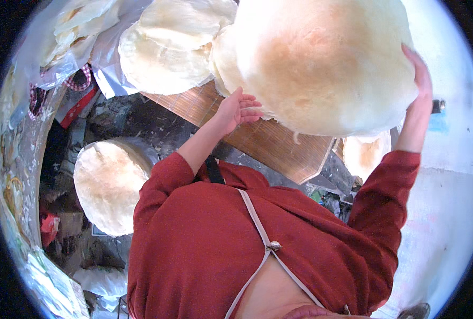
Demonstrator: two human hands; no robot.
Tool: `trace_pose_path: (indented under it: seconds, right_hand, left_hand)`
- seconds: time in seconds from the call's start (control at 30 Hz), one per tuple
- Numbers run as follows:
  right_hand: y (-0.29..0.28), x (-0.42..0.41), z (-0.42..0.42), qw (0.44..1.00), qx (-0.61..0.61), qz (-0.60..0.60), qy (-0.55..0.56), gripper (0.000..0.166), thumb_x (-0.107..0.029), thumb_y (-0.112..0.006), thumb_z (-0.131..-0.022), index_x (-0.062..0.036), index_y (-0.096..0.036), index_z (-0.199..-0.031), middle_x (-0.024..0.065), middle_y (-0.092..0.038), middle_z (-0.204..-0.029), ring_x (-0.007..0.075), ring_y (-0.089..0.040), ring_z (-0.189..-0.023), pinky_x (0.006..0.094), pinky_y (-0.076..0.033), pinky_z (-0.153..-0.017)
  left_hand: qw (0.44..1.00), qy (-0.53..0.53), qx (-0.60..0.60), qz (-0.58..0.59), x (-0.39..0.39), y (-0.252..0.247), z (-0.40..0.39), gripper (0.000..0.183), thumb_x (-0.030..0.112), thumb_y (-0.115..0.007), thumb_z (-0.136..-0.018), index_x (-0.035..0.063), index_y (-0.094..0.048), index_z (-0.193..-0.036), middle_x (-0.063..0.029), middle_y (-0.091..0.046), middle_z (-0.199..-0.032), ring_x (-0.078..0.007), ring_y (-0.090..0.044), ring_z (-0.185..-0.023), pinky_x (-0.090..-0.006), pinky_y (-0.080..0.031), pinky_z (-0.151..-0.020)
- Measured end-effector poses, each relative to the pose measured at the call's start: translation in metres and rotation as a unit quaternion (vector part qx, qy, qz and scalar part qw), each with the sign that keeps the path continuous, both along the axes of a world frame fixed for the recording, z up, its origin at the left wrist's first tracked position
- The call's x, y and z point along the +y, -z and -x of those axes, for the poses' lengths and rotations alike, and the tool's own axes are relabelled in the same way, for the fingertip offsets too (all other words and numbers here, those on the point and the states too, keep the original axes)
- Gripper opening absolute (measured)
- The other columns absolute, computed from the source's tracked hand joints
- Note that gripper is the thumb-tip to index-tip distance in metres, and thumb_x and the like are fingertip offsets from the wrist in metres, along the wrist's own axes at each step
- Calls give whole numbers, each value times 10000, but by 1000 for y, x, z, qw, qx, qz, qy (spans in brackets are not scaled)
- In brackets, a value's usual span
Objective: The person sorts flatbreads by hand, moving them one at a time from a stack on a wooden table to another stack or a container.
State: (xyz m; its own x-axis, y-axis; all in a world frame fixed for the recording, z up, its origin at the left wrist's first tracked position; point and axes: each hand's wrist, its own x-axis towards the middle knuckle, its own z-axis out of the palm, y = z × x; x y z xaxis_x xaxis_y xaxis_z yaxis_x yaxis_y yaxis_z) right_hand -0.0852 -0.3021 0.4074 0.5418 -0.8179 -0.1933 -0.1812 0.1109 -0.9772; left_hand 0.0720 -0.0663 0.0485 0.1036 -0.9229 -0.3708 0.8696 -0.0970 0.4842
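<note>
A large, pale, dome-shaped mass of fibrous wadding (320,67) with a tan middle fills the upper right. My right hand (419,75) grips its right side, its fingers partly hidden. At the mass's lower left edge is my left hand (240,109), fingers apart and slightly bent, with nothing in its palm. Whether those fingertips touch the edge, I cannot tell. Beneath the mass lies a brown slatted board (260,145), which looks like bamboo. Stacked pale sheets of similar wadding (164,52) rest on the board's far left end.
Another round pale piece (105,183) sits low at my left, and a smaller one (366,153) shows beside my right forearm. Plastic sheeting with pale pieces (77,36) lies at upper left. A whitish surface (447,191) runs along the right. The dark floor (121,115) carries scraps.
</note>
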Motion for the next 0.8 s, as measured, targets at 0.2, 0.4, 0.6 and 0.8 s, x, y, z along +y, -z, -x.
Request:
trace_pose_path:
  seconds: [0.2, 0.4, 0.6, 0.8]
  right_hand:
    - [227, -23, 102, 989, -52, -117, 71, 413, -205, -616, -819, 27, -542, -1152, 135, -618, -1091, 236, -606, -965, 334, -471, -877]
    - [362, -20, 145, 937, -73, -334, 65, 425, -164, -592, -834, 20, -485, -1202, 146, -582, -1149, 268, -571, -1041, 374, -452, -928]
    - [337, -39, 150, 966, -66, -250, -26, 466, -125, -622, -801, 39, -469, -1210, 157, -573, -1158, 269, -574, -1042, 380, -466, -917]
    - [279, 10, 121, 982, -40, -186, 1, 396, -45, -627, -771, 30, -511, -1142, 152, -589, -1103, 257, -587, -994, 397, -508, -841]
  left_hand:
    - [976, -130, 50, 166, 20, -5, -7, 748, 618, -193, -910, 30, -324, -1354, -165, -387, -1362, -319, -389, -1242, -469, -349, -998]
    - [982, -181, -35, -25, 28, 34, 14, 529, 20, -694, -764, 31, -448, -1233, -113, -576, -1146, -240, -583, -1009, -387, -491, -862]
    - [976, -195, -68, -65, 29, -4, 28, 418, 81, -675, -800, 26, -512, -1182, -112, -603, -1107, -224, -589, -998, -381, -495, -855]
    - [957, -289, -30, -11, 120, -26, 44, 375, 102, -699, -788, 24, -564, -1129, -82, -633, -1044, -181, -607, -936, -353, -480, -864]
